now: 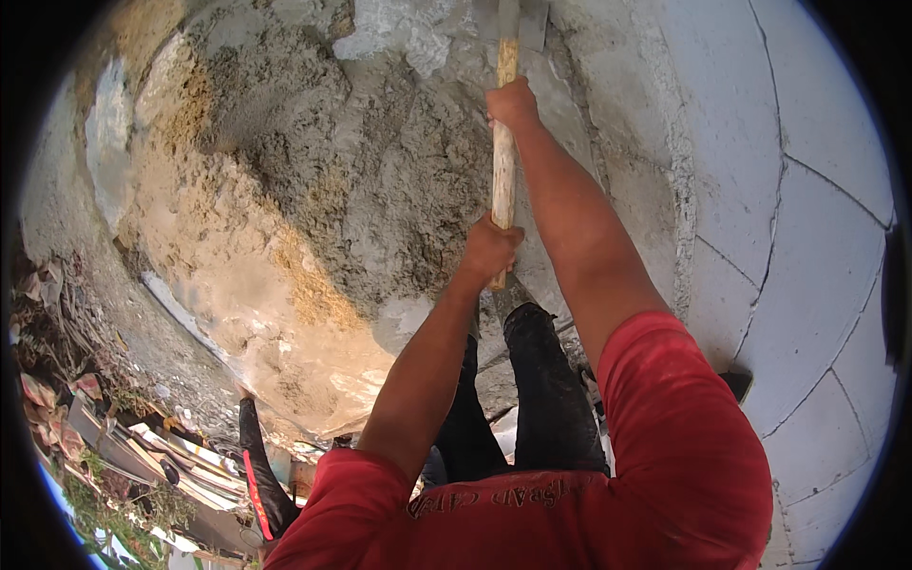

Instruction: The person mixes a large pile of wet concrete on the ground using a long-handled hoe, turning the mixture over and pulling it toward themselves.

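Both my hands are wrapped round the pale wooden handle of a shovel (504, 171). My left hand (490, 249) is closed near the handle's lower end, close to my legs. Farther up the handle, my right hand (514, 103) grips it with the arm stretched out. The shovel points away from me, and its grey blade (537, 24) is cut off by the top edge. Left of the handle spreads a heap of wet grey mortar (370, 171), rough and lumpy. Drier sandy material (237, 256) lies along its left side.
A pale wall of large panels (807, 275) with cracked joints rises on the right. At lower left are scrap boards (190, 465), and a dark trouser leg with a red stripe (261, 475), seemingly another person's. My own dark-trousered legs (551, 389) stand at the mortar's near edge.
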The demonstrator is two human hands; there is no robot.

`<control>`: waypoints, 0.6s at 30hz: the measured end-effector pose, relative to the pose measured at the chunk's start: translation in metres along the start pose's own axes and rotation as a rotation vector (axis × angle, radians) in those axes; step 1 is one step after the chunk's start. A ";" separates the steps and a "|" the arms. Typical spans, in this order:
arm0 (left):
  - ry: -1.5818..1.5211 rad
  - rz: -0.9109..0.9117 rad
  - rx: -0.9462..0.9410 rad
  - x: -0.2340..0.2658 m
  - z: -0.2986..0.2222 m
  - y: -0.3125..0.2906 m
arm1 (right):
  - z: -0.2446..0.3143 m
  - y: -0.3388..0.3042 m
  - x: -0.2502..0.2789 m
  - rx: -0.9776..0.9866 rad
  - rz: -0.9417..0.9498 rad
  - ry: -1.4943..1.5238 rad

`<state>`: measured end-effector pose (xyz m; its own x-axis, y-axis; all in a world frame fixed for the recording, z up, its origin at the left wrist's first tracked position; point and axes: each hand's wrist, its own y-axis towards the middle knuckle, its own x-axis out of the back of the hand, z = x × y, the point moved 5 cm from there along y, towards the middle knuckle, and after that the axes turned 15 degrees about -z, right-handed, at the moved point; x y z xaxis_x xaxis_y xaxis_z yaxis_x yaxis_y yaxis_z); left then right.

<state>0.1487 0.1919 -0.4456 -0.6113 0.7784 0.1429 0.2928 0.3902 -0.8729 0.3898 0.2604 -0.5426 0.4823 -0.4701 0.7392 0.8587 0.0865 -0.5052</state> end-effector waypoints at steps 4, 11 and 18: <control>0.212 -0.068 0.036 0.061 0.081 -0.049 | -0.077 -0.110 -0.035 -0.251 0.040 0.214; 0.418 -0.232 0.237 0.185 0.218 -0.308 | -0.142 -0.434 -0.068 -0.402 0.299 0.313; 0.279 -0.394 0.187 0.181 0.250 -0.374 | -0.091 -0.505 -0.039 -0.469 0.493 0.436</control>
<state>-0.2556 0.0638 -0.2100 -0.4218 0.7014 0.5746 -0.0725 0.6056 -0.7925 -0.0787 0.1545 -0.3567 0.5922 -0.7828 0.1913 0.3561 0.0413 -0.9335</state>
